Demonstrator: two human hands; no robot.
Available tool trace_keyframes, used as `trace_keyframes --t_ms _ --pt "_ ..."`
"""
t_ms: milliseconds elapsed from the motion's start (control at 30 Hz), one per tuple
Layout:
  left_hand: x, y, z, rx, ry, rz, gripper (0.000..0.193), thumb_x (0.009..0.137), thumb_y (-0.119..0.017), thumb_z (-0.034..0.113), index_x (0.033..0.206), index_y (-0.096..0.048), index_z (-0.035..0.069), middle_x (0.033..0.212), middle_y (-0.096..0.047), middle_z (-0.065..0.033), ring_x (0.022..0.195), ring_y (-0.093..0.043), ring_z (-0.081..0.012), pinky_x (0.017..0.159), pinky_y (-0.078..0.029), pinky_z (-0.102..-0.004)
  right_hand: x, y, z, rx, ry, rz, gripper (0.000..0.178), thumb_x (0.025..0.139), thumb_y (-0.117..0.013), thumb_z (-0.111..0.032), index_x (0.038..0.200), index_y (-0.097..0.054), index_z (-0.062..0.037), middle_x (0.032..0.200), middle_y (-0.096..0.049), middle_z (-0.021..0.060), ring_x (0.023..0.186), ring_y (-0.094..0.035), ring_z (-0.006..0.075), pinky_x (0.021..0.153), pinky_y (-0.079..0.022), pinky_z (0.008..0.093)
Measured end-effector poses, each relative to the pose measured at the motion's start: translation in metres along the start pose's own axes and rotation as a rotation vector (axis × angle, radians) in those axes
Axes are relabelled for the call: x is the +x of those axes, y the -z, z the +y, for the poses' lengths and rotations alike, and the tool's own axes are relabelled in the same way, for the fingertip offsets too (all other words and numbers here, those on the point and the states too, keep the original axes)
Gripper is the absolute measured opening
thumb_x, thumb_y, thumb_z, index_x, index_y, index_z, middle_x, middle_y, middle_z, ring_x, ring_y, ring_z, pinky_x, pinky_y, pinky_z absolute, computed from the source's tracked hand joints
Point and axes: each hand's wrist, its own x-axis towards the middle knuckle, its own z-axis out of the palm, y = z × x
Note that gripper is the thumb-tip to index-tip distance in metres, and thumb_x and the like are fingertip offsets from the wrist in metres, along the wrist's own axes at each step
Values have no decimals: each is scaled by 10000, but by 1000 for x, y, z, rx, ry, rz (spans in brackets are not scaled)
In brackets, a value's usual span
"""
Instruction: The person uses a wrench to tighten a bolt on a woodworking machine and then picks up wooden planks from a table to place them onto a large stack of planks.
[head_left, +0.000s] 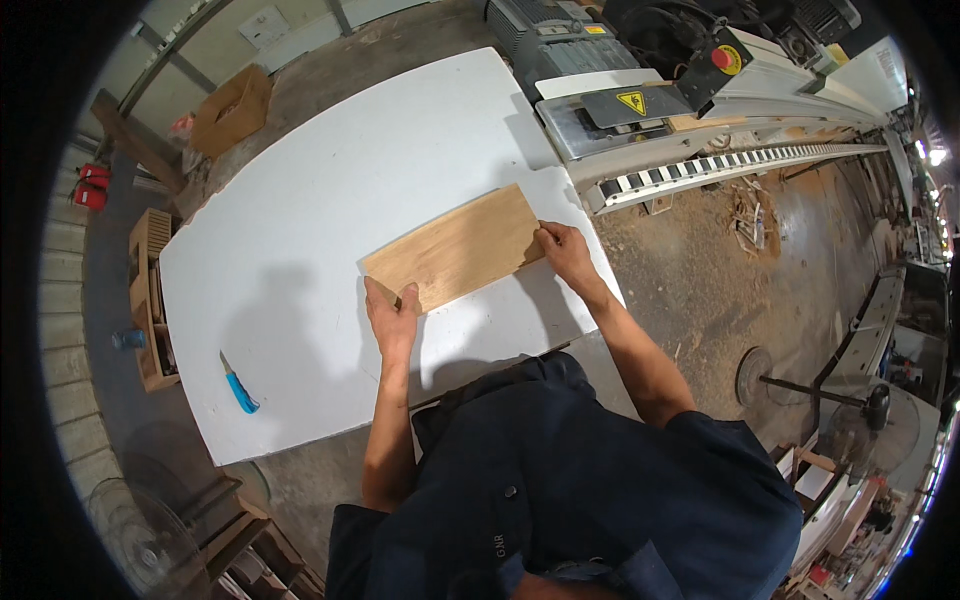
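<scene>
A flat rectangular wooden board point(455, 245) lies slantwise over the white table point(300, 190), near its right side. My left hand point(392, 312) grips the board's left end, thumb on the near edge and fingers along the short side. At the opposite end, my right hand point(566, 252) pinches the right edge between thumb and fingers. Whether the board rests fully on the table or is slightly raised, I cannot tell. A blue-handled utility knife point(240, 390) lies on the table's left part, away from both hands.
A machine with a red stop button point(726, 58) and a toothed conveyor track point(740, 163) adjoins the table's right side. A cardboard box point(232, 110) stands on the floor at far left. Fans point(875, 430) stand at lower right and lower left. Wood scraps point(752, 218) litter the floor.
</scene>
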Motion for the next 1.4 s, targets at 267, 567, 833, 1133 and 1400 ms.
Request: trace_keyframes --t_ms 267,567,833,1133,1400 --pt "7 4 -10 -409 99 -17 417 866 -623 30 1260 -509 -46 1162 -616 -140 1005 -603 -204 880 -478 -311 -5 -19 7 257 -189 65 339 926 -606 -170 1174 -650 57 902 -703 38 804 -594 91 725 -492 254" --pt "5 40 -14 -381 122 -73 445 886 -641 57 1293 -496 -51 1178 -606 -137 1068 -583 -200 925 -457 -317 -8 -29 -13 557 -234 -24 287 924 -649 -214 1070 -685 30 864 -668 28 773 -562 91 705 -469 259" --pt "-11 41 -11 -104 -42 186 556 916 -637 134 1393 -418 -50 1388 -410 -193 1175 -520 -268 987 -445 -356 94 23 -31 1378 -585 346 287 934 -653 -368 833 -584 -108 695 -567 12 625 -533 144 615 -480 314" --pt "-20 6 26 -241 -196 -86 432 900 -666 114 1301 -553 -2 1133 -656 -131 976 -605 -177 861 -495 -302 127 16 7 1250 -538 278 154 941 -654 -232 944 -602 -87 712 -567 34 631 -557 184 605 -516 349" --pt "-13 -42 48 -702 82 -333 448 939 -636 116 1350 -499 3 1128 -649 -108 957 -606 -154 835 -500 -280 -9 -43 -43 1236 -464 18 187 923 -656 -141 1081 -630 -44 934 -671 47 733 -615 175 640 -515 307"
